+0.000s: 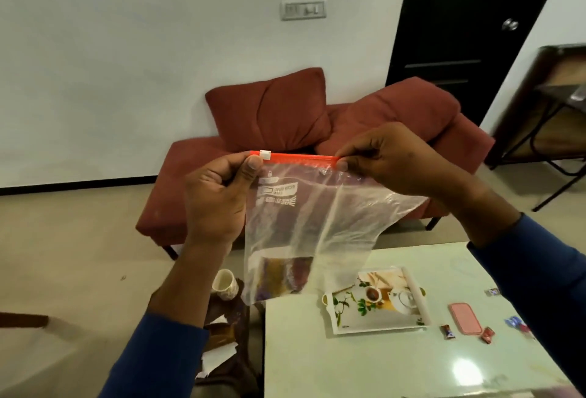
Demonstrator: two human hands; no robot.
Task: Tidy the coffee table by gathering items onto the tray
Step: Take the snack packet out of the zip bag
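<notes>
Barely begun: floral tray (348, 323) bare on the tabletop (348, 366), with pink case (465, 317) and wrapped candies (447, 331) loose beside it. Zip-lock bag (304, 223) aloft above the tabletop edge, left hand (218, 198) pinching its slider end, right hand (387, 159) pinching the orange seal's other end.

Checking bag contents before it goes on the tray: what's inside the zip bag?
Through the clear zip bag, dark purple and yellowish shapes sit at its bottom; they're blurred, so what they are is unreadable. Upper part looks empty. Left hand and right hand pinch the orange zip strip.
</notes>
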